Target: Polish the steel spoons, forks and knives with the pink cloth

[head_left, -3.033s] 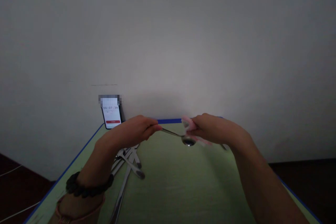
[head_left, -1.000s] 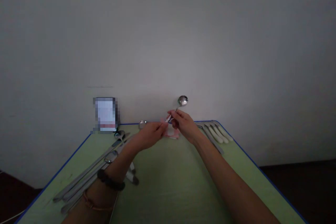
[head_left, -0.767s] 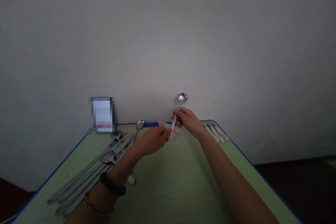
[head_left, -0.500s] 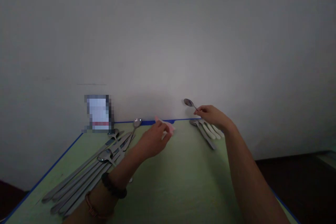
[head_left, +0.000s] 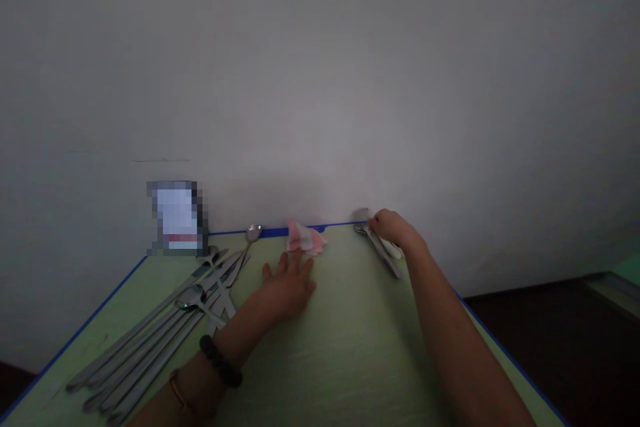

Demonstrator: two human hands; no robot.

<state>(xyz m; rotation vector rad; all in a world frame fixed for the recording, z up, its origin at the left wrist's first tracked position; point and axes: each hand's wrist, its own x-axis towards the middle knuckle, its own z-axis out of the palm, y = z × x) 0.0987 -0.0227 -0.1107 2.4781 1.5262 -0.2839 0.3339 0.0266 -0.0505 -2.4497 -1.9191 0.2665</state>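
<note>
Our right hand, fingers clamped on the silver metal spoon (blurred), has lowered it to the steel cutlery at one o'clock, leaving our left hand free, fingers spread near the pink-and-white cloth at twelve.

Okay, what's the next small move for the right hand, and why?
Probably ease the blurred spoon down onto the cutlery at the right: the right hand is pinching it, and its bowl appears just above one lying there. The left hand is open near the pink-and-white cloth.
</note>
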